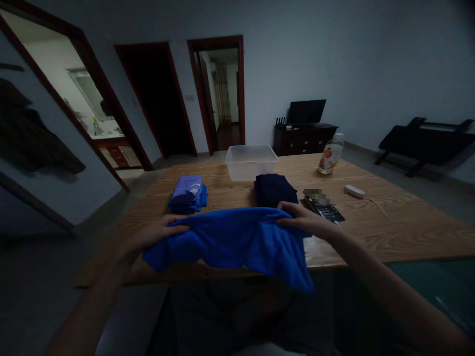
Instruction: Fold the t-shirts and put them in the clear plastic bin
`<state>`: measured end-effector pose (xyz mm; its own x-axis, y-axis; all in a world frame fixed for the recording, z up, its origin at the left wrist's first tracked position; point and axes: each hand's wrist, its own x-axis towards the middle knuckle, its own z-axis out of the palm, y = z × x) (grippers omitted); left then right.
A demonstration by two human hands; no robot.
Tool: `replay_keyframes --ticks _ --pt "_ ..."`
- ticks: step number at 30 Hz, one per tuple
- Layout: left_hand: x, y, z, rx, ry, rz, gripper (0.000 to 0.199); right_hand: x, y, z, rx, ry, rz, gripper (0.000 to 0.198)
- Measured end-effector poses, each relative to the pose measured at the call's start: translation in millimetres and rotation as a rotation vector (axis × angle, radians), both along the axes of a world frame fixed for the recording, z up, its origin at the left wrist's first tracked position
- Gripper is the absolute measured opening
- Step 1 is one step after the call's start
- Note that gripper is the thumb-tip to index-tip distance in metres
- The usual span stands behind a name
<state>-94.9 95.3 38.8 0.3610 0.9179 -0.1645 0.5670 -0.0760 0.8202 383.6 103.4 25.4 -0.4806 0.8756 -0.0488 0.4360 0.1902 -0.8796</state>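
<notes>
A bright blue garment (237, 237) is stretched between my two hands above the near edge of the table, its lower part hanging loose. My left hand (163, 231) pinches its left end, and my right hand (300, 217) grips the upper right part. Just beyond the left hand lies a stack of folded purple and blue clothes (187, 193). A pile of folded dark navy cloth (275, 189) sits behind the garment, close to my right hand. What kind of garment I hold does not show clearly.
A clear plastic bin (250, 165) stands at the far side of the wooden table (393, 222). To the right are a phone (326, 207) with a cable, a labelled bottle (331, 154) and a small white case (355, 191). Beyond are doorways and a television (306, 111).
</notes>
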Motion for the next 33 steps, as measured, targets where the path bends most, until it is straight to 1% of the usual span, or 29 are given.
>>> replay_keyframes --ticks 2,3,5,7,8,10,12,14,15,16,18,19,21,24,29,33 --pt "-19.1 11.8 9.1 0.007 0.092 -0.011 0.056 15.9 9.5 12.3 0.013 -0.071 0.048 0.043" --pt "-24.0 19.1 9.1 0.023 0.146 -0.015 0.056 19.5 16.0 13.7 0.037 -0.112 0.073 0.041" --pt "-25.8 35.3 0.5 0.026 0.232 -0.050 0.056 18.2 31.6 6.4 0.137 -0.183 0.101 0.035" --pt "-19.9 51.0 -16.5 0.047 0.290 -0.073 0.054 9.0 46.9 -11.1 0.277 -0.279 0.096 0.025" --pt "-15.5 57.1 -26.6 0.082 0.328 -0.068 0.053 3.0 52.4 -21.6 0.353 -0.353 0.076 0.022" --pt "-5.7 63.1 -47.8 0.212 0.436 -0.030 0.050 -9.7 55.6 -42.4 0.506 -0.532 0.033 0.024" --pt "5.1 58.6 -69.0 0.403 0.542 0.033 0.049 -21.3 47.1 -60.0 0.663 -0.662 0.009 0.028" --pt "17.3 44.9 -89.7 0.561 0.576 0.041 0.050 -30.5 30.4 -74.4 0.803 -0.677 0.041 0.030" --pt "23.7 35.9 -99.8 0.612 0.574 0.031 0.052 -33.9 21.3 -81.1 0.849 -0.652 0.072 0.033" --pt "30.0 26.3 -109.5 0.634 0.570 0.016 0.055 -36.4 13.0 -87.8 0.871 -0.620 0.107 0.038" --pt "40.6 8.3 -126.5 0.619 0.587 -0.008 0.062 -38.1 1.2 -101.7 0.846 -0.577 0.164 0.049" --pt "44.2 0.8 -133.4 0.608 0.610 0.002 0.065 -37.5 -2.1 -108.9 0.816 -0.578 0.165 0.054" --pt "47.2 -9.8 -142.8 0.605 0.659 0.037 0.070 -34.1 -5.0 -121.7 0.761 -0.614 0.101 0.061" --pt "42.5 -16.8 -147.5 0.621 0.694 0.055 0.074 -27.1 -7.6 -132.8 0.725 -0.670 0.008 0.067" --pt "27.7 -22.2 -147.6 0.623 0.688 0.057 0.077 -16.3 -17.3 -134.3 0.718 -0.709 -0.044 0.073" --pt "19.9 -27.0 -148.6 0.653 0.687 0.044 0.077 -5.6 -20.9 -137.0 0.721 -0.730 -0.078 0.078"
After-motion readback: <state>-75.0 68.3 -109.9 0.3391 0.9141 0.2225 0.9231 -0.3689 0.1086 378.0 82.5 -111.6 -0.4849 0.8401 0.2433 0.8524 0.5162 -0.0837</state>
